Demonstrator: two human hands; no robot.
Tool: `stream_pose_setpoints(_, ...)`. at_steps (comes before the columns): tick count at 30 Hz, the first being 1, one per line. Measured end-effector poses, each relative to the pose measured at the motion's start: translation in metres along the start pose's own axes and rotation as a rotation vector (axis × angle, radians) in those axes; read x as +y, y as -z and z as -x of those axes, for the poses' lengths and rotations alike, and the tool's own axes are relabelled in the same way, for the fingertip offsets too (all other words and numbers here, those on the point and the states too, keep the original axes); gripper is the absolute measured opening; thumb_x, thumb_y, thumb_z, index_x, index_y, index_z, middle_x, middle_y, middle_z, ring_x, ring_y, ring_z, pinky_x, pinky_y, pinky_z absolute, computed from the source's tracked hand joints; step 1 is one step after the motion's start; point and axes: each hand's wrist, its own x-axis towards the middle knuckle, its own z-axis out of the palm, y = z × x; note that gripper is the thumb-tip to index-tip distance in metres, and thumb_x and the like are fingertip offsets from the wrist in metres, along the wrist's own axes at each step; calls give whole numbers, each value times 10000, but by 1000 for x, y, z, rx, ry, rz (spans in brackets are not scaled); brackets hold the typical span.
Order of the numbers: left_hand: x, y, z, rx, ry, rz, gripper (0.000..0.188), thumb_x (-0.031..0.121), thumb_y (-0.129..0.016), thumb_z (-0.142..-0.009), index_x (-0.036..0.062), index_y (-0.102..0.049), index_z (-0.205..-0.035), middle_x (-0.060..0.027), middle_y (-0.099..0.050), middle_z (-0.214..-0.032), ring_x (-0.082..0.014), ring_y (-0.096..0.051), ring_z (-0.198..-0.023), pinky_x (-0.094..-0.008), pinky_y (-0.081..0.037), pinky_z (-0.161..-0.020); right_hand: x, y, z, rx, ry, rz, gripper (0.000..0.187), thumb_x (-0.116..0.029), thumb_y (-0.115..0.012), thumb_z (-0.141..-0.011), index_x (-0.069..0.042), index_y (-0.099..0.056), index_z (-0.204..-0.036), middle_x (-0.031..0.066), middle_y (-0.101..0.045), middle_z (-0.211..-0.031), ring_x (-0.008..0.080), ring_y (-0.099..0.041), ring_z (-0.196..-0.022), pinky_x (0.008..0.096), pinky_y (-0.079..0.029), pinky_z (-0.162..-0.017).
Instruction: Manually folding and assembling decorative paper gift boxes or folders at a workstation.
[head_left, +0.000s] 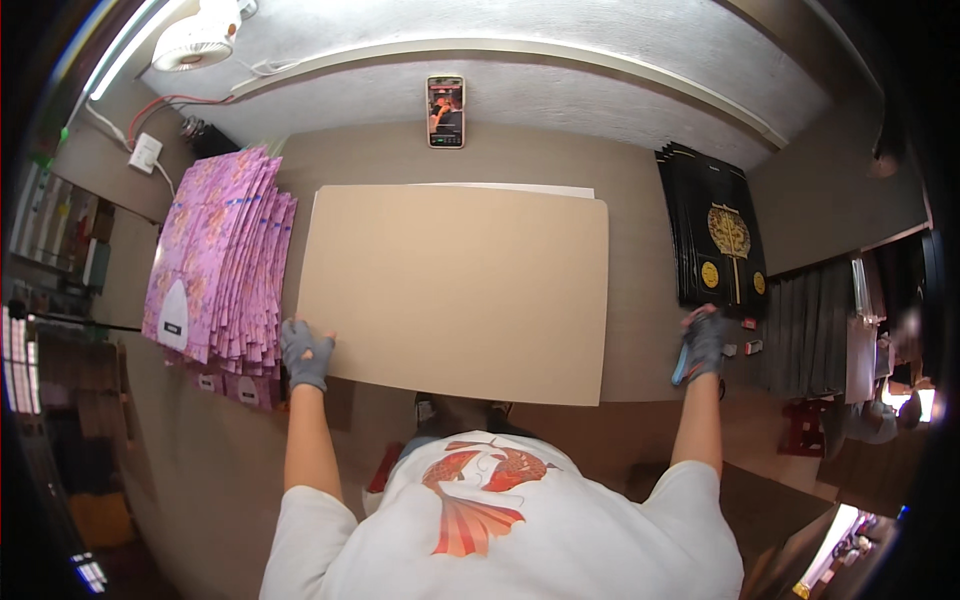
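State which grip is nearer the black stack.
Right. The right grip is just below the black stack; the left grip is by the left edge of the cardboard.

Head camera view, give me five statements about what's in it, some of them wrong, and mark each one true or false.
1. The left hand is at the left side of the tan board. True.
2. The right hand is on the tan board too. False: it is apart from it, with a light-blue object against it.
3. The purple patterned stack lies right of the tan board. False: it lies on the left.
4. The black packages bear gold designs. True.
5. The phone beyond the tan board has a dark screen. False: its screen is lit.
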Motion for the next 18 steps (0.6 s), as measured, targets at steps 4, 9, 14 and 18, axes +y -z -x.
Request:
stream_pose_setpoints(4,-26,0,-15,-164,205,20,836,463,-728,-752,-34,-457,-1366,-290,-475,-1334,-455,-487,-1222,-465,-426,-1006,44,-87,138,-384,507,944,579,-353,-796,-757,-60,-593,-1213,166,-593,-1156,308,-567,-1109,405,-467,-962)
stream_pose_setpoints(9,-30,11,-16,-251,100,148,761,456,-718,-752,-67,-526,-1270,-298,-539,-1253,-429,-519,-1185,-459,-438,-983,26,-153,218,-540,601,1518,807,-377,-850,-656,-59,-548,-1334,226,-468,-1370,428,-370,-1353,471,-274,-1172)
stream_pose_setpoints(14,-34,17,-22,-270,74,172,725,446,-702,-763,-73,-542,-1242,-294,-552,-1243,-424,-528,-1171,-454,-435,-984,16,-163,211,-661,596,1749,853,-464,-821,-667,-68,-522,-1361,212,-467,-1365,411,-384,-1339,463,-268,-1175)
stream_pose_setpoints(18,-46,13,-24,-304,21,251,737,448,-689,-779,-70,-528,-1278,-298,-547,-1260,-421,-523,-1187,-445,-425,-1006,-9,-178,212,-783,558,1841,830,-472,-798,-693,-65,-515,-1358,204,-472,-1358,386,-415,-1322,454,-275,-1172)
